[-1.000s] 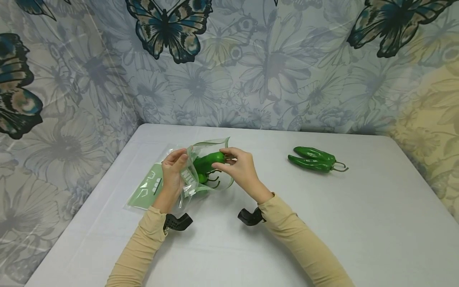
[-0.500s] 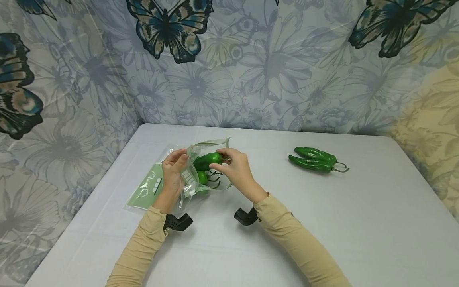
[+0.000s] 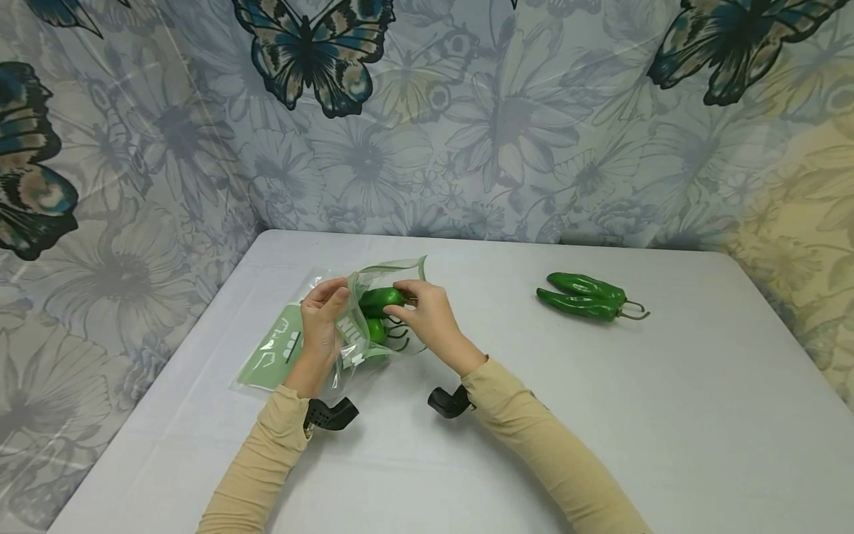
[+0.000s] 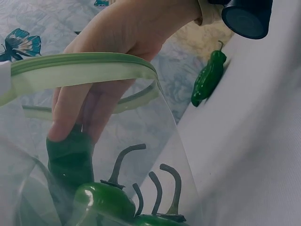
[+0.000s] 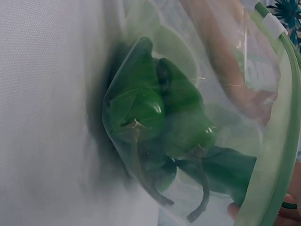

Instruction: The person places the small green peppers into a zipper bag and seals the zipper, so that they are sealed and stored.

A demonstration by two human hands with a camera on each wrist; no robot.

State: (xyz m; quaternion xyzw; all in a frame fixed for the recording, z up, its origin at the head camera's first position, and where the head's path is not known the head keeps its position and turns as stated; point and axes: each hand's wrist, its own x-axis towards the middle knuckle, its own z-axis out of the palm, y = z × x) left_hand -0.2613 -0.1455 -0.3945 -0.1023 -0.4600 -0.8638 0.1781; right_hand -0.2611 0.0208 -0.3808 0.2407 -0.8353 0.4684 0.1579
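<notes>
A clear zip bag [image 3: 270, 354] with green print lies on its side, mouth facing right. My left hand [image 3: 319, 322] pinches the edge of its mouth and keeps it spread. Inside the mouth, my right hand [image 3: 432, 317] holds a green pepper [image 3: 382, 301] at its stem end, the tip pointing into the bag. In the left wrist view, thumb and fingers grip that pepper [image 4: 70, 160] beyond the green zip strip [image 4: 84, 59]. Several other peppers [image 5: 183, 113] with curved stems sit within the bag, seen through the plastic in the right wrist view.
Two more green peppers [image 3: 590, 297] lie side by side at the right back of the white table [image 3: 667, 415]. A patterned backdrop [image 3: 507, 148] with butterflies stands behind and along the left edge. Black wrist cameras [image 3: 333, 413] sit under both wrists.
My right hand has moved left, carrying the pepper deeper into the bag's mouth. The left hand and the bag have stayed in place.
</notes>
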